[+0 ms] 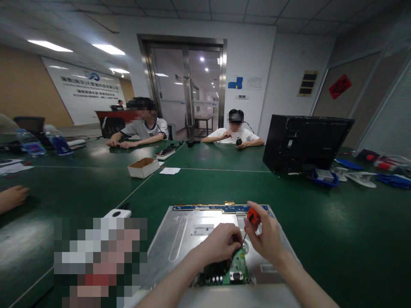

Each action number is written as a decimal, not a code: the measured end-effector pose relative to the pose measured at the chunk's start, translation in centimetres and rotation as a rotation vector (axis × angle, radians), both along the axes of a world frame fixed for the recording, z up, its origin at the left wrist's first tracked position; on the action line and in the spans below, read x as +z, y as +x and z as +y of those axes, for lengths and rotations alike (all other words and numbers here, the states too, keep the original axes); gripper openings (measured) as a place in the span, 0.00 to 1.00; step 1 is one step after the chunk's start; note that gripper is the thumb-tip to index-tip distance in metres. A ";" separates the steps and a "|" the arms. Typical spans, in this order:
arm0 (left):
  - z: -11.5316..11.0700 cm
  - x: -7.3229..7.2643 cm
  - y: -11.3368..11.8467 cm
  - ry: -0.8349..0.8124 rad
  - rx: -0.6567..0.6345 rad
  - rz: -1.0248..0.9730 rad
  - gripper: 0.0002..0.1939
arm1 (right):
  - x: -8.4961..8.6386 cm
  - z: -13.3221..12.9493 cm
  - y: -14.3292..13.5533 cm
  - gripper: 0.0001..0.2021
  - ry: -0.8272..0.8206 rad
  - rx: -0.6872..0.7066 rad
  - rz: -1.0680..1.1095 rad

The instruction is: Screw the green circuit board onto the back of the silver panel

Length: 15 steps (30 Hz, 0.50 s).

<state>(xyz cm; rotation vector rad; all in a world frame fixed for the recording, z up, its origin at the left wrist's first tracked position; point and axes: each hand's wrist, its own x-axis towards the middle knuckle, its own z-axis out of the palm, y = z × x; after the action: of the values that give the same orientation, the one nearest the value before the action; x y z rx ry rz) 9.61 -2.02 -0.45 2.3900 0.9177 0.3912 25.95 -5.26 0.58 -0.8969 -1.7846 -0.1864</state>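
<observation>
A silver metal display panel (180, 231) lies on the green table, with a blue circuit strip (212, 208) along its far edge. On its near part sits a green circuit board (241, 262). My right hand (265, 235) holds a screwdriver with an orange and black handle (253, 215), its shaft pointing down at the board's upper edge. Beside the shaft, my left hand (221, 243) has its fingers pressed together low over the board; what they hold, if anything, is hidden. The screwdriver's tip is hard to make out near the left fingertips.
Beyond the panel are an open cardboard box (143, 167), a white paper (170, 170) and a black monitor (305, 143) with a blue tray (325, 177) beside it. Two people sit across the table (205, 188). Another person's hand (14, 199) rests at the left edge.
</observation>
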 end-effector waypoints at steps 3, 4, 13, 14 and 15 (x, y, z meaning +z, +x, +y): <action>0.1 -0.2 0.0 -0.003 -0.002 -0.006 0.07 | -0.2 0.2 0.0 0.16 0.020 -0.004 0.007; 0.1 -0.2 0.0 -0.005 -0.004 -0.007 0.07 | -0.2 0.2 0.0 0.15 0.024 -0.003 0.006; 0.0 -0.1 0.0 -0.002 -0.008 -0.016 0.08 | 0.3 -0.3 0.1 0.17 0.003 0.021 -0.012; 0.0 0.0 0.0 -0.002 -0.011 -0.014 0.08 | 0.4 -0.4 0.1 0.17 -0.001 0.023 -0.014; -0.1 0.0 0.0 -0.001 -0.013 -0.012 0.08 | 0.5 -0.5 0.1 0.18 -0.003 0.025 -0.016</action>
<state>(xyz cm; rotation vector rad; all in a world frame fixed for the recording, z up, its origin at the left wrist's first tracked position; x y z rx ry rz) 9.64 -2.07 -0.42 2.3885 0.8969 0.3993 26.02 -5.72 1.04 -0.8771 -1.8104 -0.1750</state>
